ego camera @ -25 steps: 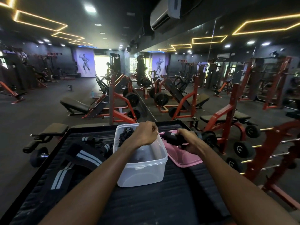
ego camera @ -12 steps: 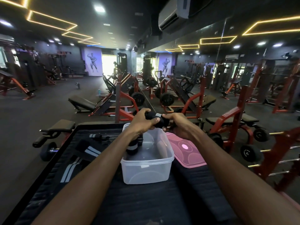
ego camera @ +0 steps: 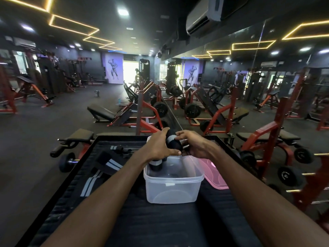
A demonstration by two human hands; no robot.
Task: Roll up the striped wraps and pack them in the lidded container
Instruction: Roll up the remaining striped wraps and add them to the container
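A rolled black wrap with a grey stripe (ego camera: 172, 142) is held above the far rim of the clear plastic container (ego camera: 173, 190). My left hand (ego camera: 157, 146) grips it from the left and my right hand (ego camera: 193, 146) holds it from the right. Another rolled wrap (ego camera: 155, 164) stands inside the container at its left wall, partly hidden under my left hand. Unrolled striped wraps (ego camera: 103, 168) lie flat on the black mat to the left. The pink lid (ego camera: 212, 172) lies right of the container.
The black padded table (ego camera: 160, 225) has a raised rim. A dumbbell (ego camera: 68, 162) and bench pad (ego camera: 81, 136) sit off its left edge. Red weight machines and plates (ego camera: 290, 176) stand close on the right.
Both hands have come together on the rolled wrap and lifted it over the container's far edge. The camera has tilted, so the table sits lower in view.
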